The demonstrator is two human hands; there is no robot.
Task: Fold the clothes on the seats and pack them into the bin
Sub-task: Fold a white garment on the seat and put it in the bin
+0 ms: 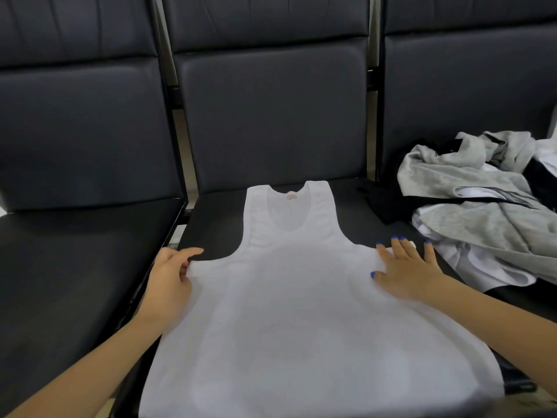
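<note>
A white tank top (301,312) lies spread flat, neck away, on the middle seat (217,227). The left hand (170,279) pinches its left armhole edge in a closed grip; the right hand (405,267) presses flat, fingers straight. Farther right, a pile of grey, white and black clothes (482,206) covers the next seat.

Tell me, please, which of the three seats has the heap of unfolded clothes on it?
The right-hand seat: a heap of grey, white and black clothes lies there. The middle seat holds only the flat white vest.
</note>
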